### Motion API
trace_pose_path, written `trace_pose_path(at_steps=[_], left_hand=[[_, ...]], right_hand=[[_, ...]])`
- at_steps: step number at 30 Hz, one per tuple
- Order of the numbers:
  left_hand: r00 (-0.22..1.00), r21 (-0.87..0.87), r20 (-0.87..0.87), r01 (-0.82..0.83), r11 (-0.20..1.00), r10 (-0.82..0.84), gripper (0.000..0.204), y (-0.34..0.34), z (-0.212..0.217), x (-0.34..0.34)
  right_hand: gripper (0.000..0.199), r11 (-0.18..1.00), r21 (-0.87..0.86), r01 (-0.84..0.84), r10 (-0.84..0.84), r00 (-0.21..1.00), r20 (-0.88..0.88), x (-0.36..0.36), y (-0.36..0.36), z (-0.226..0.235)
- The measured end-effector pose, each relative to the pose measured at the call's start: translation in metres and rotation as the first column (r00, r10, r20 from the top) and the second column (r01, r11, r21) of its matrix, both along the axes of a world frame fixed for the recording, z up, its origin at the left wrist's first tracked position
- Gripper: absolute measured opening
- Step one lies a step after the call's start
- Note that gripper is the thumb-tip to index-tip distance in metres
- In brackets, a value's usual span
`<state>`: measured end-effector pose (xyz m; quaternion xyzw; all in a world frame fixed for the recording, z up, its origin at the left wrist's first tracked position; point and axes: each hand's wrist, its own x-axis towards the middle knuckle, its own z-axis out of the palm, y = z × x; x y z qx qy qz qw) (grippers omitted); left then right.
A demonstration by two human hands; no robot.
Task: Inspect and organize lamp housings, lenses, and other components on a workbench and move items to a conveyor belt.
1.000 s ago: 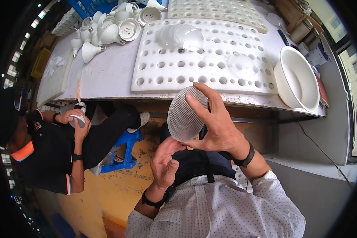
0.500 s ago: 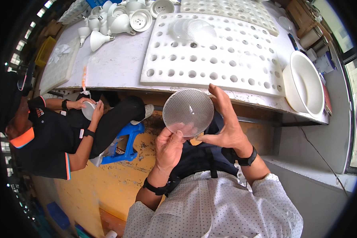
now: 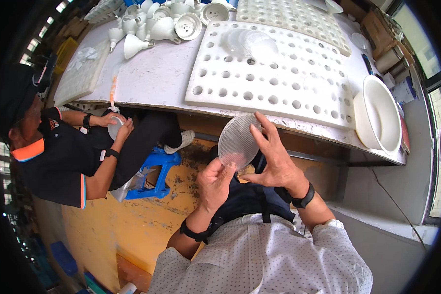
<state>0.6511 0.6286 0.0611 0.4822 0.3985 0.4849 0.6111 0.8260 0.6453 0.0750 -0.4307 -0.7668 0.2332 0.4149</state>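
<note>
Both hands, left grip [image 3: 215,179] and right grip [image 3: 272,159], closed on round dotted disc [image 3: 236,142]; white holed tray [image 3: 274,73] on bench at 12 o'clock

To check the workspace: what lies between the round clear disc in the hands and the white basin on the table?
In the head view, only the front edge of the white perforated board and bare table lie between the disc and the basin.

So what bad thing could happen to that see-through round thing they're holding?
The clear textured disc is pinched only at its edges by the left hand and right hand, off the table and over the floor. It might slip and fall. Fingers on its face could also leave smudges.
</note>
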Motion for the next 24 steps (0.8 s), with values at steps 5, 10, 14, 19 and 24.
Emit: trace_pose_path(at_steps=[5,10,14,19,24], left_hand=[[0.997,0.083,-0.076,0.029,0.996,-0.023,0.022,-0.015,0.025,0.001],[0.955,0.286,-0.293,0.137,0.948,-0.049,0.023,-0.025,0.072,-0.009],[0.995,0.524,0.081,0.008,0.852,-0.059,0.035,-0.03,0.075,0.0],[0.998,0.356,0.018,0.046,0.933,-0.056,0.037,-0.02,0.041,-0.022],[0.985,0.148,-0.164,0.079,0.986,-0.054,0.025,-0.024,-0.005,-0.024]], right_hand=[[0.096,0.994,0.11,-0.003,-0.002,0.999,0.042,-0.006,0.0,0.017],[0.095,0.987,0.148,-0.068,0.064,0.997,0.033,0.002,-0.01,0.058],[0.111,0.885,-0.134,-0.446,0.329,0.803,-0.497,0.013,-0.017,0.09],[0.124,0.702,0.1,-0.705,0.43,0.309,-0.848,0.008,-0.003,0.075],[0.102,0.982,-0.064,0.177,-0.183,0.976,-0.117,0.054,0.091,0.051]])
